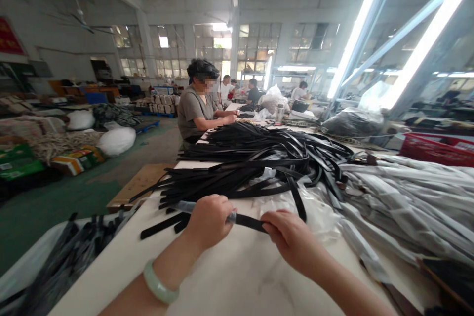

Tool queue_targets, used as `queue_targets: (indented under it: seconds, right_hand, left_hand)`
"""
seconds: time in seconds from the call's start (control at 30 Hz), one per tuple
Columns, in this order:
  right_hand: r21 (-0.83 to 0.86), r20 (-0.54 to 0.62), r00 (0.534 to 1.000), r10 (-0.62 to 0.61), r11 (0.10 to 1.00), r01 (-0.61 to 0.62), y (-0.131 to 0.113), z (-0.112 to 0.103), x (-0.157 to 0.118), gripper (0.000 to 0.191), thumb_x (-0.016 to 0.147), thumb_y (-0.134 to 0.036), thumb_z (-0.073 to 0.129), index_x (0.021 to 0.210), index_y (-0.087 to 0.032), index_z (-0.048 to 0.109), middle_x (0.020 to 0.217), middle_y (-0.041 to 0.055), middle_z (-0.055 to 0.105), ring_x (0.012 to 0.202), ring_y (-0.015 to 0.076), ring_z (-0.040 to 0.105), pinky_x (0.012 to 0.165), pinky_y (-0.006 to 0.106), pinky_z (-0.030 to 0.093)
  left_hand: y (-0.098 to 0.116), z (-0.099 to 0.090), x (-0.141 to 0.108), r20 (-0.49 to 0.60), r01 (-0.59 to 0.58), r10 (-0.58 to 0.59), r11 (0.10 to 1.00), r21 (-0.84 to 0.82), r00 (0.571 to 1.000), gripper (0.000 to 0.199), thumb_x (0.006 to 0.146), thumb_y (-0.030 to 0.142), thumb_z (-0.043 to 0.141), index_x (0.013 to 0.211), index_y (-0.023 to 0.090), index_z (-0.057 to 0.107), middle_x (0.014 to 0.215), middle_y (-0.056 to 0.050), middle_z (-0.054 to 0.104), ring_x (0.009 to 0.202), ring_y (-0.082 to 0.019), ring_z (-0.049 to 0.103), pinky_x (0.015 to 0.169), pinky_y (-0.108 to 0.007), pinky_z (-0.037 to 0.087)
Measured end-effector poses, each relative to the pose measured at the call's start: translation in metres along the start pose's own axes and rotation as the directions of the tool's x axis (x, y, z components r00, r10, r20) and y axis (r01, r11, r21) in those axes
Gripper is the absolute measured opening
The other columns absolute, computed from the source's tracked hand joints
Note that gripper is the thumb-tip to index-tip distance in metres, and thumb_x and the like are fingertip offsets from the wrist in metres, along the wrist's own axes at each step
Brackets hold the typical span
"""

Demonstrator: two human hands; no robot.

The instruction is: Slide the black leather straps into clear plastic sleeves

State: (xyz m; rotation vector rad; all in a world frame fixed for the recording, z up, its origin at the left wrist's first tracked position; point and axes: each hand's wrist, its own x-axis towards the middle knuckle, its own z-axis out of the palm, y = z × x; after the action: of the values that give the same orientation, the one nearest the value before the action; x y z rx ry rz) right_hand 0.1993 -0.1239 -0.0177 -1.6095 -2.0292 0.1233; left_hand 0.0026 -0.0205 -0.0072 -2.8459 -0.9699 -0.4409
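My left hand (210, 219), with a pale green bangle on its wrist, is closed around a clear plastic sleeve (185, 207) and the black strap in it. Bare black strap (249, 222) runs from the sleeve's end to my right hand (283, 237), whose fingers pinch it. The strap's far end past my right hand is hidden. Beyond both hands lies a large pile of black straps (218, 180) on the white table (237, 276). Crumpled clear plastic (318, 207) lies just behind my right hand.
White-wrapped strips (411, 202) heap at the right, near a red crate (437, 149). At the lower left, a white bin (33, 252) holds black straps, and a cardboard box (138, 185) stands beside the table. Across the pile, a person (198, 108) works at the table.
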Motion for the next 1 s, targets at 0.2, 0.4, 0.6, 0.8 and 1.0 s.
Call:
queue_targets:
  seconds: [0.2,0.4,0.6,0.8,1.0]
  right_hand:
    - [-0.172,-0.031,1.000,0.004,0.985,-0.009,0.014,-0.009,0.005,0.025,0.094,-0.016,0.036,0.084,-0.019,0.059,0.072,0.0037,0.064,0.071,0.0196,0.057,0.071,0.031,0.037]
    - [-0.253,-0.077,0.997,-0.028,0.967,0.008,0.020,-0.008,0.004,0.021,0.093,-0.013,0.042,0.084,-0.020,0.060,0.076,0.0020,0.067,0.070,0.0174,0.058,0.078,0.032,0.035]
    - [-0.254,-0.044,0.998,-0.041,0.967,0.029,0.017,-0.002,0.001,0.020,0.092,-0.012,0.043,0.087,-0.020,0.061,0.075,0.0016,0.066,0.071,0.0173,0.058,0.077,0.031,0.035]
    - [-0.238,-0.034,0.998,-0.054,0.970,0.044,0.005,-0.007,0.001,0.024,0.095,-0.020,0.040,0.083,-0.020,0.060,0.072,0.0022,0.064,0.069,0.0173,0.056,0.075,0.032,0.034]
    - [-0.229,-0.019,0.999,-0.051,0.972,0.045,0.004,-0.003,0.000,0.024,0.095,-0.020,0.041,0.080,-0.021,0.059,0.069,0.0014,0.063,0.067,0.0182,0.056,0.072,0.033,0.033]
  left_hand:
    - [-0.013,-0.005,0.000,0.048,0.005,0.007,0.968,-0.250,0.999,0.033,0.080,0.045,0.062,0.098,0.018,0.060,0.092,-0.006,0.066,0.089,-0.023,0.059,0.077,-0.032,0.043]
    - [-0.017,-0.007,0.005,0.048,0.009,0.023,0.815,-0.580,0.999,0.019,0.085,0.013,0.050,0.080,0.018,0.069,0.084,-0.003,0.063,0.083,-0.015,0.059,0.076,-0.024,0.042]
    - [-0.010,-0.002,0.007,0.079,0.125,-0.099,0.688,-0.715,0.992,0.011,0.073,0.011,0.063,0.072,0.017,0.073,0.075,-0.002,0.064,0.075,-0.014,0.060,0.069,-0.023,0.043]
    - [-0.006,-0.002,0.007,0.059,0.124,-0.117,0.681,-0.722,0.991,0.012,0.074,0.014,0.063,0.070,0.018,0.074,0.070,-0.002,0.064,0.071,-0.015,0.059,0.067,-0.025,0.042]
    - [-0.001,0.000,0.004,0.035,0.121,-0.136,0.701,-0.702,0.990,0.015,0.072,0.011,0.062,0.061,0.017,0.069,0.066,-0.002,0.064,0.068,-0.014,0.058,0.065,-0.024,0.041]
